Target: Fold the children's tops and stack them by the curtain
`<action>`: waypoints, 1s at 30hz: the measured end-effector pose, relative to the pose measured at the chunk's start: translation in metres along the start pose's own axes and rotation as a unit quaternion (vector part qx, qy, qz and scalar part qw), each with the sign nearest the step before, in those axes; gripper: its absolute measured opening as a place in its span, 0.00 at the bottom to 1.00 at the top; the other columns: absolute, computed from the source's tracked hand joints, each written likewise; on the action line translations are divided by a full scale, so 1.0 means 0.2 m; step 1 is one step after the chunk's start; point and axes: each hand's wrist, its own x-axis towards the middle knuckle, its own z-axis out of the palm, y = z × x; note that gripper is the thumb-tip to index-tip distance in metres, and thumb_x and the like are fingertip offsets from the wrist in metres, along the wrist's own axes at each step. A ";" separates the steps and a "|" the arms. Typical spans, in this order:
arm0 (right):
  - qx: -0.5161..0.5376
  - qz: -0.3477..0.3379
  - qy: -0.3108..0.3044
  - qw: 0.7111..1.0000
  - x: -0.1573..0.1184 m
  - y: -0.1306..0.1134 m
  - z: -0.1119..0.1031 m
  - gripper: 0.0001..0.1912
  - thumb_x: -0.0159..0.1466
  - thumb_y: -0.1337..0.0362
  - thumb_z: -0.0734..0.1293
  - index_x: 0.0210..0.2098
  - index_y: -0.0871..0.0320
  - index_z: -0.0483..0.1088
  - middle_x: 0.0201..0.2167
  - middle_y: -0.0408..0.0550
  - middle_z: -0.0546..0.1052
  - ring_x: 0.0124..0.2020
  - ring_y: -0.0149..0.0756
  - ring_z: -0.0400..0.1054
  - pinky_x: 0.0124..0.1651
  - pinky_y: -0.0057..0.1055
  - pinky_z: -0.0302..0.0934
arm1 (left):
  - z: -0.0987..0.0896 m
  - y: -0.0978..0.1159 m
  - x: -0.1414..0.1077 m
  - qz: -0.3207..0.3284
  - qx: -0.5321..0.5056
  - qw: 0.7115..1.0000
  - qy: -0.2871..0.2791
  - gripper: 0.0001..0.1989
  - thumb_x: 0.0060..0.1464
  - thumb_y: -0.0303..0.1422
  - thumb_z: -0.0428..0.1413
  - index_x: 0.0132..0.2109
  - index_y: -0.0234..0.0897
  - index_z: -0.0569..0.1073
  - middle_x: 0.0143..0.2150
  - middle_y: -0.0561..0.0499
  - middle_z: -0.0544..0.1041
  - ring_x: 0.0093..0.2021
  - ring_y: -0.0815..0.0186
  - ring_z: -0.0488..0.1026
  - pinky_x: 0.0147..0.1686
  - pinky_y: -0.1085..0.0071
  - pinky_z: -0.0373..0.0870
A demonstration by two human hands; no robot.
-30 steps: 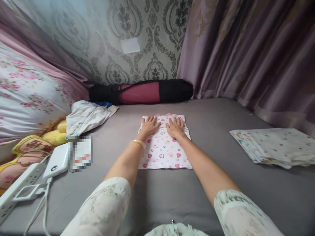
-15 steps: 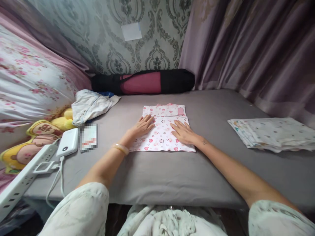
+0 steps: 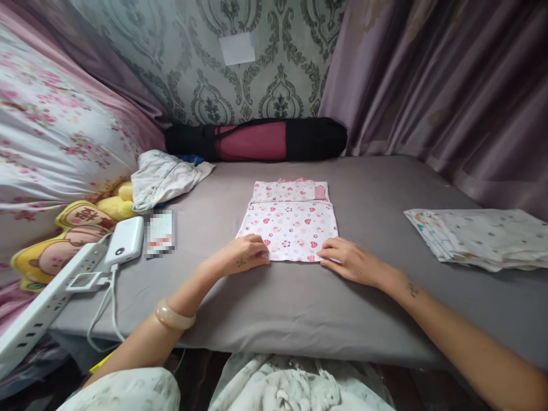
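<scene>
In the head view, a folded cloth (image 3: 291, 224) with red hearts is lying flat at the centre of the frame, on a grey sheet (image 3: 372, 211). It is looking light, thin and soft, probably limp rather than slippery and hardly fragile; its two near corners are offering the best hold, since pulling from one alone would likely skew the layers. The left hand (image 3: 245, 254) is pinching the near-left corner, fingers curling over the edge and nearly closed. The right hand (image 3: 351, 261) is gripping the near-right corner, thumb below bent fingers, with little gap between them. At the right edge of the frame, a stack of cloths (image 3: 483, 237) is lying apart.
</scene>
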 end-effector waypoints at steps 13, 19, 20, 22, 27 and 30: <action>-0.121 0.061 -0.005 0.991 -0.06 0.01 0.02 0.18 0.65 0.75 0.56 0.46 0.54 0.73 0.47 0.51 0.75 0.44 0.40 0.70 0.43 0.34 0.65 | -0.01 -0.04 -0.07 0.021 0.093 0.995 0.000 0.17 0.57 0.22 0.46 0.49 0.39 0.73 0.48 0.46 0.75 0.48 0.61 0.71 0.48 0.66 0.67; -0.026 0.066 0.044 0.997 -0.10 0.11 0.02 0.16 0.66 0.71 0.57 0.45 0.53 0.74 0.48 0.49 0.76 0.48 0.40 0.70 0.49 0.36 0.66 | -0.03 -0.15 -0.15 -0.009 0.062 0.997 0.054 0.17 0.56 0.22 0.46 0.47 0.40 0.75 0.50 0.47 0.76 0.52 0.60 0.70 0.52 0.63 0.66; -0.004 0.067 0.049 0.997 -0.10 0.12 0.01 0.16 0.66 0.70 0.58 0.44 0.53 0.74 0.47 0.49 0.76 0.47 0.39 0.71 0.49 0.35 0.66 | -0.03 -0.16 -0.16 -0.012 0.044 0.997 0.064 0.16 0.56 0.23 0.47 0.46 0.40 0.75 0.49 0.47 0.77 0.51 0.60 0.71 0.53 0.63 0.66; 0.038 0.076 0.063 0.994 -0.09 0.13 0.00 0.15 0.66 0.68 0.58 0.43 0.52 0.75 0.46 0.48 0.77 0.46 0.38 0.71 0.49 0.35 0.65 | -0.04 -0.18 -0.18 -0.026 0.000 0.996 0.091 0.14 0.56 0.25 0.48 0.44 0.39 0.76 0.47 0.46 0.78 0.50 0.61 0.72 0.51 0.64 0.67; 0.106 0.145 0.127 0.975 -0.03 0.18 -0.02 0.13 0.66 0.62 0.59 0.40 0.53 0.76 0.44 0.47 0.78 0.44 0.37 0.72 0.49 0.32 0.63 | -0.08 -0.18 -0.15 -0.172 -0.135 0.962 0.164 0.13 0.56 0.34 0.50 0.42 0.36 0.77 0.32 0.51 0.78 0.30 0.68 0.71 0.30 0.74 0.67; 0.112 0.215 0.181 0.953 0.03 0.22 -0.02 0.12 0.64 0.60 0.61 0.38 0.54 0.76 0.41 0.46 0.79 0.41 0.36 0.72 0.46 0.30 0.62 | -0.11 -0.20 -0.08 -0.235 -0.210 0.924 0.218 0.14 0.54 0.39 0.52 0.40 0.34 0.78 0.28 0.53 0.75 0.27 0.69 0.69 0.26 0.76 0.63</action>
